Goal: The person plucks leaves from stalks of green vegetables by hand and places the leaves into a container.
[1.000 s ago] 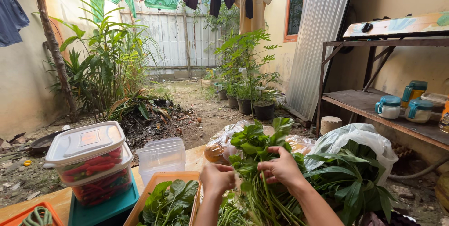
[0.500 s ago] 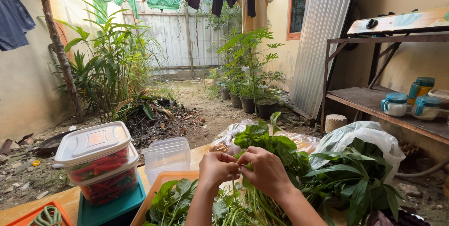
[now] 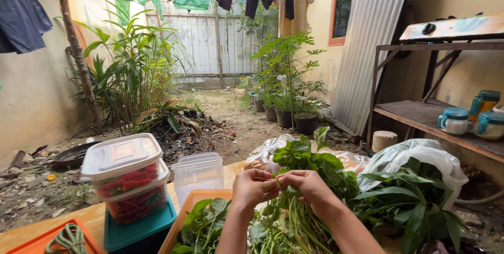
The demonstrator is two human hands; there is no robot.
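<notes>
My left hand (image 3: 252,188) and my right hand (image 3: 306,187) meet at the fingertips over a bunch of leafy green stalks (image 3: 304,170), both pinching its stems and leaves. The bunch stands upright from the table, its leafy top rising behind my hands. Below my left wrist lies an orange tray (image 3: 184,216) holding picked green leaves (image 3: 205,221). To the right, a white plastic bag (image 3: 415,162) holds more long-leaved greens (image 3: 415,206).
Two stacked clear tubs of red chillies (image 3: 131,185) sit on a teal lid at left, next to empty clear containers (image 3: 199,172). An orange tray with a green cord (image 3: 65,239) is at the bottom left. A metal shelf with jars (image 3: 454,120) stands right; potted plants behind.
My right hand has come down off the top of the bunch to meet my left hand at the stems. The camera view has shifted slightly left.
</notes>
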